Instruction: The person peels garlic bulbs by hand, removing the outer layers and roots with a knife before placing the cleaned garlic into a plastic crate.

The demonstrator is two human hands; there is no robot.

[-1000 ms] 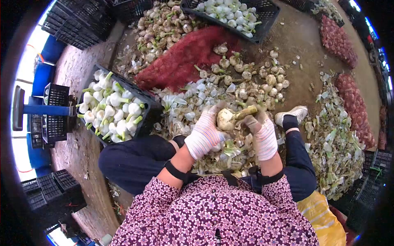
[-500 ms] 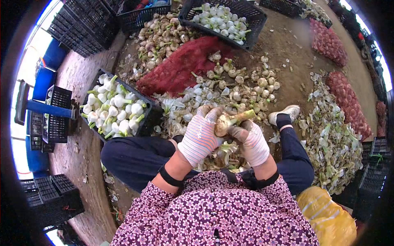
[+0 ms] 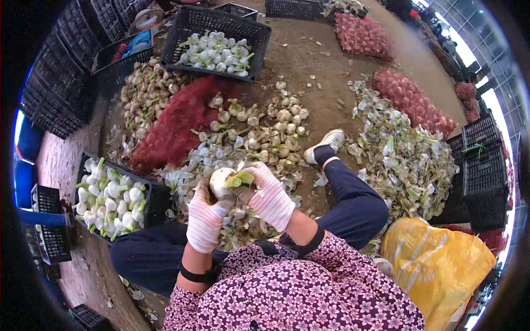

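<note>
I hold a pale garlic bulb (image 3: 222,179) with a short green stalk in front of my lap. My left hand (image 3: 205,218), in a striped work glove, cups the bulb from below. My right hand (image 3: 269,196), gloved the same way, grips the stalk end beside it. Under my hands lies a heap of peeled skins and leaves (image 3: 243,223). Unpeeled garlic bulbs (image 3: 265,129) lie scattered on the ground just beyond.
A black crate (image 3: 150,194) of cleaned white bulbs stands at my left; a second filled crate (image 3: 215,22) is farther ahead. A red mesh sack (image 3: 176,121) lies between them. Trimmings (image 3: 403,160), filled red sacks (image 3: 411,102), a yellow bag (image 3: 436,265) and stacked crates lie right.
The view has swung to the right and the bulb has come lower and left. Its outer skin now looks cleaner and whiter, and the stalk is shorter.
</note>
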